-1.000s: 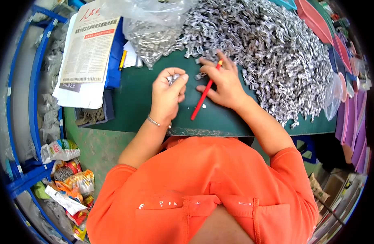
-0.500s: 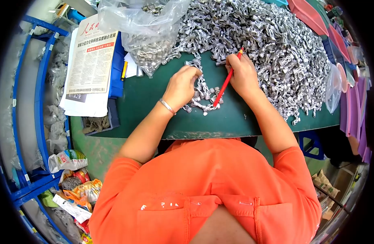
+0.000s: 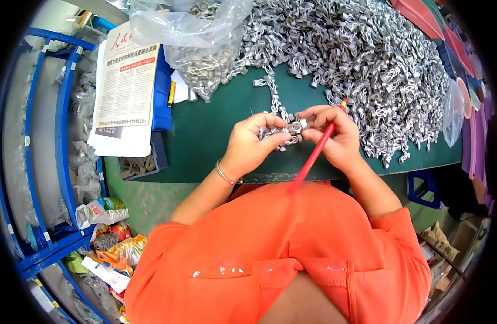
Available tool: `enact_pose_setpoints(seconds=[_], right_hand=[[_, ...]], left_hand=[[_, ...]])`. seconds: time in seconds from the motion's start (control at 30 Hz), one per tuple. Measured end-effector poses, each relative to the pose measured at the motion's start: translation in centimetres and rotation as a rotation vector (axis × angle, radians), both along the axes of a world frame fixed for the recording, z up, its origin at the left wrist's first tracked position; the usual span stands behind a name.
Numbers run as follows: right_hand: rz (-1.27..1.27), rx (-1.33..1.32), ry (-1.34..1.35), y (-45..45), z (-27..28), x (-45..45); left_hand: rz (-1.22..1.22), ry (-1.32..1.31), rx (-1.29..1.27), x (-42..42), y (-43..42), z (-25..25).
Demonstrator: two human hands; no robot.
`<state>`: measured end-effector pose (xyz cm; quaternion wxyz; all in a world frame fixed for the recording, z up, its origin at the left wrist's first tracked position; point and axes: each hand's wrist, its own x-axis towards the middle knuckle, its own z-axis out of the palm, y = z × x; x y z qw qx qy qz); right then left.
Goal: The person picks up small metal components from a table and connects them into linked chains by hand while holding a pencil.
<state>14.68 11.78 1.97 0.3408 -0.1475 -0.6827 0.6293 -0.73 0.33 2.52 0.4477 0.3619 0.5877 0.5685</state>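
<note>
Between my two hands is a small bunch of grey metal links (image 3: 292, 129), close to the green table's front edge. My left hand (image 3: 254, 139), with a bracelet on its wrist, is closed round the left side of the bunch. My right hand (image 3: 337, 137) pinches its right side and also holds a red pen (image 3: 316, 153) slanting down toward the orange shirt. A strand of links (image 3: 274, 96) runs up from the bunch toward the big heap of links (image 3: 362, 65).
A clear plastic bag of links (image 3: 205, 67) lies left of the heap. Further left are a newspaper (image 3: 127, 81) on papers, a blue bin (image 3: 163, 102) and a grey box (image 3: 158, 153). Pink trays (image 3: 421, 17) stand at the back right. Blue shelving (image 3: 65, 135) is at far left.
Both hands have come together at the bunch of links, which is now lifted between them. The strand trailing from it has shifted, and the pen has swung toward the shirt.
</note>
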Motion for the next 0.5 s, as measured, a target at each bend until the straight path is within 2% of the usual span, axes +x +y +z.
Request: enact_pose_setpoints(seconds=[0.03,0.1,0.23,0.3,0.37,0.5], right_hand=[[0.057,-0.357,-0.013,-0.4,0.6,0.2],[0.047,-0.545,-0.023,-0.5,0.6,0.4],[0.065,-0.534,0.023,-0.3,-0.2,0.4],[0.135,-0.593,0.087,0.1,-0.8,0.5],[0.140,-0.604,0.083,-0.1,-1.3,0.5],[0.114,-0.518,0.145,-0.8,-1.3,0.6]], left_hand=[[-0.002,-0.010,-0.006,0.1,-0.1,-0.1],[0.003,0.283,0.066,0.1,0.0,0.0],[-0.058,0.601,0.229,0.1,0.0,1.2],[-0.032,0.570,0.205,0.3,0.0,1.7],[-0.023,0.383,0.227,0.5,0.0,1.8],[-0.062,0.472,0.299,0.2,-0.1,1.9]])
